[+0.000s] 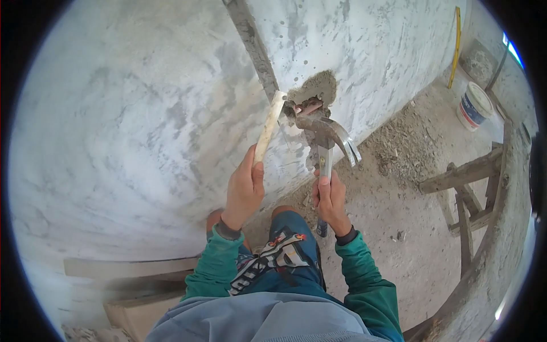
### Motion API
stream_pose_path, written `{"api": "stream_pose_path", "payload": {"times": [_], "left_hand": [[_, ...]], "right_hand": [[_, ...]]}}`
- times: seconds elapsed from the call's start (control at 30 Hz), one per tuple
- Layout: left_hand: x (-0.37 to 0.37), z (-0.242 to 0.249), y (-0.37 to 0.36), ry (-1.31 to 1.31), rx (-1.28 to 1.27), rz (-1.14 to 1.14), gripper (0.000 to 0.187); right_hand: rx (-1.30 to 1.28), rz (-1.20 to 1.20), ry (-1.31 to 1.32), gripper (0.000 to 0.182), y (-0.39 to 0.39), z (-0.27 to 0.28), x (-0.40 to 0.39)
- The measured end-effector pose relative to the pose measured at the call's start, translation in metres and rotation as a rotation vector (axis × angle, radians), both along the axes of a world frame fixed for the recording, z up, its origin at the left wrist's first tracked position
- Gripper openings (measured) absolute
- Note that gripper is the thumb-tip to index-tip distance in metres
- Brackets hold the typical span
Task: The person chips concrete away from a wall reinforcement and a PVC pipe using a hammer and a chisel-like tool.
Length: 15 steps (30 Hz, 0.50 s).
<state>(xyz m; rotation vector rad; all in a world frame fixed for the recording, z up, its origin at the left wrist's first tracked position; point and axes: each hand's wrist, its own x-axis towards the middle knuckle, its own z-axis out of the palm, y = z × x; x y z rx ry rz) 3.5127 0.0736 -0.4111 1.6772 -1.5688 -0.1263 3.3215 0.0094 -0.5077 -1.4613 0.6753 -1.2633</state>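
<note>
My left hand (244, 185) is closed round the lower end of a narrow off-white strip (268, 128), possibly a length of plastic. It slants up to the right, with a small dark hole or notch at its top. In my right hand (330, 199) is a claw hammer (325, 151), gripped by its handle, its head up and its claw pointing right. Just behind the hammer head, a rough broken hole (317, 94) in the plastered wall (171, 114) exposes reddish material. A straight grey groove (250, 43) runs down the wall to that hole.
Rubble (407, 148) lies along the foot of the wall. A white bucket (474, 106) stands at the far right near a yellow level-like bar (455, 48). A wooden trestle (470, 176) and a plank (484, 268) are on my right. Boards (128, 268) lean at lower left.
</note>
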Motion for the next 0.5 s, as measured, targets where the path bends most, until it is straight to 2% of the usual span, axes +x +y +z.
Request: {"api": "stream_pose_path", "payload": {"times": [0.27, 0.33, 0.37, 0.43, 0.47, 0.5], "left_hand": [[-0.014, 0.000, -0.015, -0.069, -0.050, 0.154, 0.038], [-0.016, 0.002, -0.018, -0.052, -0.040, 0.151, 0.038], [-0.016, 0.001, -0.017, -0.023, -0.019, 0.155, 0.038], [-0.011, -0.003, -0.018, -0.033, -0.032, 0.156, 0.038], [-0.009, -0.006, -0.018, -0.040, -0.044, 0.149, 0.038], [-0.006, -0.008, -0.019, -0.040, -0.042, 0.149, 0.038]], "right_hand": [[-0.130, -0.054, 0.019, 0.051, -0.014, 0.015, 0.014], [-0.189, -0.136, -0.156, 0.046, -0.006, 0.028, 0.021], [-0.184, -0.131, -0.158, 0.046, -0.005, 0.025, 0.029], [-0.306, -0.156, -0.403, 0.038, -0.014, 0.018, 0.049], [-0.302, -0.153, -0.402, 0.038, -0.024, 0.018, 0.056], [-0.338, -0.228, -0.116, 0.036, -0.040, 0.022, 0.062]]}}
